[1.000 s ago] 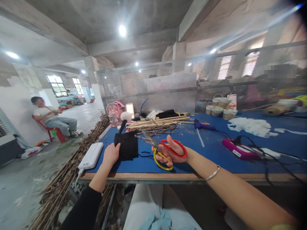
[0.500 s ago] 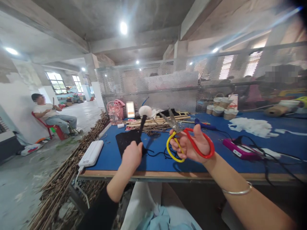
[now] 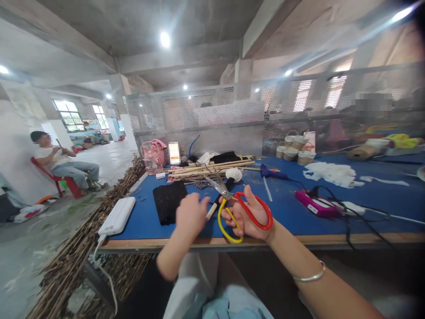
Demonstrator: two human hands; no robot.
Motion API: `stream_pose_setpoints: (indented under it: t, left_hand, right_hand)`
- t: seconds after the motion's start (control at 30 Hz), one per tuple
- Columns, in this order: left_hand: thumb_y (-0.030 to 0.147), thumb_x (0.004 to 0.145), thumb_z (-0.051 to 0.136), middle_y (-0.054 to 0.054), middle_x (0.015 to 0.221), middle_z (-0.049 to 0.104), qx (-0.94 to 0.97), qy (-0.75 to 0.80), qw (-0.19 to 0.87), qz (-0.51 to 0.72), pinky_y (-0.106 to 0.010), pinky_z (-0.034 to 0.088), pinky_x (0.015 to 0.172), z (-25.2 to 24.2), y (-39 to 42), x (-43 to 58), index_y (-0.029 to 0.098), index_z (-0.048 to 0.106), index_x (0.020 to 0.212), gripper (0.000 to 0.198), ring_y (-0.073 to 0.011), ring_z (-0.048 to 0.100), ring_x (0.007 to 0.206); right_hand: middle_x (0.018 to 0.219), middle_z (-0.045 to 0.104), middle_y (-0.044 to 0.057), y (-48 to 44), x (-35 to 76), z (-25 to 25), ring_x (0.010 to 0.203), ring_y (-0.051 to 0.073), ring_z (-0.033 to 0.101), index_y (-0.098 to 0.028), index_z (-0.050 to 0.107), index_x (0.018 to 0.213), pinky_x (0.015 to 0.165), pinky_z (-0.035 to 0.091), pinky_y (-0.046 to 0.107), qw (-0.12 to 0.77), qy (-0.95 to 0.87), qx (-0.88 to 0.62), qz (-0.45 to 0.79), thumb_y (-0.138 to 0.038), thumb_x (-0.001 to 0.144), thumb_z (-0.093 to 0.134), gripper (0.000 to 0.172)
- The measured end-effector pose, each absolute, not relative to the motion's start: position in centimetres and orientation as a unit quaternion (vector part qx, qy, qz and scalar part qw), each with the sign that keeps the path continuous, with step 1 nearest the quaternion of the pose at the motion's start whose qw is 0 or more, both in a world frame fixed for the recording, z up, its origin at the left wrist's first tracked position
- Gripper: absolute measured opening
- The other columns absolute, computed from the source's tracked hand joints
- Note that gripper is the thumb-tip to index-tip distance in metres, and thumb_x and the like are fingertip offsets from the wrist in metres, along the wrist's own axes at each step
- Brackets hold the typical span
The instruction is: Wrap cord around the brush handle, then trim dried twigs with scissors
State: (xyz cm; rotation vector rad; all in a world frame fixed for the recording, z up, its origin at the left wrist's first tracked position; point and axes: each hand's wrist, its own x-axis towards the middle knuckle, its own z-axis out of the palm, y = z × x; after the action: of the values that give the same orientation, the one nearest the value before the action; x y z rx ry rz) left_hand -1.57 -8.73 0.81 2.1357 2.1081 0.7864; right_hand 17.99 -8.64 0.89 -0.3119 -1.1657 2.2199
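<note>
Blur smears the left hand (image 3: pixel 191 215), so I cannot tell whether its fingers pinch the near wooden end of the black-wrapped stick with a white fluffy tip (image 3: pixel 233 174), which slants over the blue table (image 3: pixel 292 221). Beside it, the right hand (image 3: pixel 249 215) curls its fingers through the loops of the red-and-yellow-handled steel scissors (image 3: pixel 227 196), blades parted, pointing away.

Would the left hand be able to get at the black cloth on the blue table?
Probably yes. The black cloth lies flat just beside the left hand, near the front edge, with only bare blue table between them. The right hand and scissors are on its other side.
</note>
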Motion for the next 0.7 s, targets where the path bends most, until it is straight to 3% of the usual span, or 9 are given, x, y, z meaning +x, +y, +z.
stream_pose_setpoints:
  t: [0.07, 0.17, 0.27, 0.37, 0.5, 0.6, 0.7]
  left_hand:
    - [0.052, 0.085, 0.024, -0.020, 0.095, 0.061, 0.603, 0.752, -0.026, 0.265, -0.040, 0.041, 0.073, 0.7, -9.9, -6.6, 0.014, 0.059, 0.093, 0.052, -0.0317, 0.058, 0.091]
    - [0.065, 0.074, 0.032, -0.028, 0.093, 0.060, 0.493, 0.849, -0.052, 0.182, -0.049, 0.039, 0.073, -0.2, -10.3, -12.2, 0.007, 0.061, 0.086, 0.066, -0.0420, 0.055, 0.092]
    - [0.057, 0.072, 0.043, -0.021, 0.087, 0.064, 0.577, 0.799, 0.021, 0.169, -0.046, 0.040, 0.073, -1.2, -9.1, -13.4, 0.014, 0.060, 0.071, 0.046, -0.0374, 0.058, 0.088]
    - [0.040, 0.075, 0.046, -0.013, 0.076, 0.065, 0.590, 0.732, 0.124, 0.316, -0.037, 0.042, 0.073, -1.6, -7.8, -12.2, 0.016, 0.056, 0.059, 0.030, -0.0277, 0.060, 0.084]
    - [0.040, 0.077, 0.048, -0.007, 0.092, 0.065, 0.395, 0.508, 0.371, 0.669, -0.031, 0.047, 0.072, -1.3, -8.3, -10.4, 0.016, 0.058, 0.084, 0.027, -0.0185, 0.060, 0.084]
    - [0.034, 0.074, 0.055, -0.005, 0.090, 0.065, 0.282, 0.354, 0.507, 0.733, -0.027, 0.049, 0.067, -1.4, -9.2, -8.6, 0.017, 0.059, 0.089, 0.023, -0.0146, 0.060, 0.076]
    - [0.022, 0.066, 0.064, -0.002, 0.077, 0.064, 0.264, 0.313, 0.552, 0.726, -0.022, 0.047, 0.058, -2.4, -9.1, -7.0, 0.016, 0.059, 0.086, 0.022, -0.0115, 0.059, 0.063]
  right_hand:
    - [0.072, 0.050, 0.003, -8.8, 17.8, 0.2, 0.059, 0.012, 0.047, -0.021, 0.047, 0.107, 0.042, 0.039, 0.020, 0.294, -0.422, -0.113, 0.850, -0.079, 0.072, 0.020, 0.073]
    - [0.073, 0.050, 0.004, -9.3, 16.6, -0.4, 0.059, 0.013, 0.046, -0.021, 0.047, 0.108, 0.043, 0.038, 0.020, 0.291, -0.411, -0.091, 0.859, -0.079, 0.071, 0.019, 0.074]
    - [0.074, 0.051, 0.004, -9.8, 14.4, -0.5, 0.061, 0.013, 0.047, -0.021, 0.048, 0.103, 0.046, 0.037, 0.021, 0.294, -0.401, -0.076, 0.864, -0.080, 0.070, 0.021, 0.073]
    - [0.076, 0.051, 0.004, -10.1, 12.3, -0.6, 0.063, 0.013, 0.047, -0.021, 0.049, 0.102, 0.049, 0.036, 0.022, 0.305, -0.385, -0.067, 0.869, -0.081, 0.068, 0.024, 0.073]
    - [0.077, 0.054, 0.005, -10.5, 10.5, -1.4, 0.063, 0.014, 0.048, -0.022, 0.047, 0.105, 0.050, 0.035, 0.023, 0.298, -0.372, -0.071, 0.876, -0.081, 0.069, 0.023, 0.073]
    - [0.077, 0.055, 0.005, -11.0, 9.4, -2.3, 0.063, 0.015, 0.049, -0.022, 0.045, 0.106, 0.049, 0.035, 0.023, 0.281, -0.368, -0.083, 0.882, -0.081, 0.069, 0.022, 0.074]
    - [0.075, 0.055, 0.004, -11.8, 8.3, -3.0, 0.059, 0.012, 0.048, -0.022, 0.045, 0.106, 0.047, 0.034, 0.021, 0.284, -0.367, -0.104, 0.880, -0.082, 0.068, 0.022, 0.075]
